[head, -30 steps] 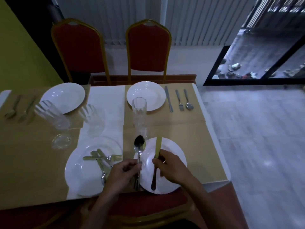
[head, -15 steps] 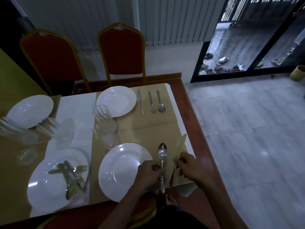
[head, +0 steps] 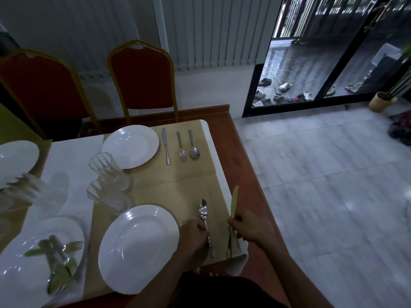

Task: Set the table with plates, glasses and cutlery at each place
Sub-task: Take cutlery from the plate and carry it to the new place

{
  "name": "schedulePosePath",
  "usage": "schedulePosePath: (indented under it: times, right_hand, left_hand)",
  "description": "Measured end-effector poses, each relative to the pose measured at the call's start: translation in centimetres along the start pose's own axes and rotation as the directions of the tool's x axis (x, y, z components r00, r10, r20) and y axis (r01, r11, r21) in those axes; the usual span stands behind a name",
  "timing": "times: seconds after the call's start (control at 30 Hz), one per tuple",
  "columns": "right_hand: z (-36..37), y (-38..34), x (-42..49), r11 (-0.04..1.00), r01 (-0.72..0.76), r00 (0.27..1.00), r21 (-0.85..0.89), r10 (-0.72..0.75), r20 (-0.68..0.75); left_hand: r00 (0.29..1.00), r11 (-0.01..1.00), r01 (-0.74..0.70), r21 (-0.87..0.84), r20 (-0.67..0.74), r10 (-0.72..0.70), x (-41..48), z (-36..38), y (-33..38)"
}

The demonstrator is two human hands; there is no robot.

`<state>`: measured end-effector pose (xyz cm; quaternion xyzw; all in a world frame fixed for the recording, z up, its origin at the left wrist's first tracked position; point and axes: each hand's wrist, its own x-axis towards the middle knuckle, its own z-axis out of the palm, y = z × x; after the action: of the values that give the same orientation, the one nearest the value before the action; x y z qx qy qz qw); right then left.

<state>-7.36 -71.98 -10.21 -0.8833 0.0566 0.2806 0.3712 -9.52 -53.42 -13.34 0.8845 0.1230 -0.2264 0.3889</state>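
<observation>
The fingers (head: pixel 200 226) of the left hand (head: pixel 194 237) are curled round the handle of a spoon (head: pixel 203 210), its bowl pointing away. The right hand (head: pixel 247 228) pinches a knife (head: pixel 234 200) near its middle, blade tip pointing away. Both pieces are over the woven placemat (head: pixel 178 190), just right of the near plate (head: pixel 138 247); I cannot tell whether they are touching the mat yet. To my eye this cutlery is light, rigid and smooth, so it could slip in a loose grip. Holding each by the handle seems the sensible way to lay them straight and parallel. The mat's weave should keep them from sliding, while the plate and the two glasses (head: pixel 109 172) just beyond it look like the breakable things to steer clear of. Across the counter (head: pixel 241 165) the far plate (head: pixel 131 145) has its own cutlery (head: pixel 181 147) laid in a row beside it. To the left, a plate (head: pixel 15 276) carries a heap of spare cutlery (head: pixel 55 258). I can read no maker's mark or writing anywhere.
</observation>
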Motion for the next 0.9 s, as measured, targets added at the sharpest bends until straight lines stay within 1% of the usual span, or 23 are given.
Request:
schedulePosePath:
  times: [0.2, 0.37, 0.53, 0.63, 0.7, 0.77, 0.9]
  right_hand:
    - [0.7, -1.1, 1.4, 0.998, 0.043, 0.997, -0.052, -0.039, 0.066]
    - [1.3, -2.7, 2.1, 0.993, 0.085, 0.99, -0.083, -0.074, 0.119]
    - [4.0, -6.2, 4.1, 0.976, 0.177, 0.962, -0.127, -0.145, 0.232]
    - [6.1, -7.8, 5.5, 0.973, 0.184, 0.938, -0.141, -0.13, 0.322]
    - [7.5, -8.4, 6.4, 0.957, 0.194, 0.929, -0.213, -0.11, 0.353]
    - [8.7, -8.9, 6.8, 0.932, 0.218, 0.934, -0.288, -0.114, 0.338]
    - [10.1, -9.1, 7.4, 0.922, 0.213, 0.96, -0.323, -0.136, 0.244]
  left_hand:
    - [0.996, 0.998, -0.022, 0.06, -0.081, 0.027, -0.4, 0.3, 0.0]
    - [0.987, 1.0, -0.002, 0.013, -0.158, 0.004, -0.3, -1.3, -0.4]
    - [0.958, 0.989, 0.054, -0.14, -0.272, -0.09, -0.8, -5.5, -1.9]
    - [0.947, 0.951, 0.082, -0.298, -0.274, -0.168, -1.6, -7.9, -3.1]
    - [0.93, 0.929, 0.086, -0.359, -0.305, -0.204, -2.4, -9.2, -3.9]
    - [0.912, 0.902, 0.088, -0.423, -0.331, -0.244, -3.4, -10.2, -4.6]
    - [0.888, 0.864, 0.117, -0.489, -0.338, -0.311, -4.6, -11.2, -6.8]
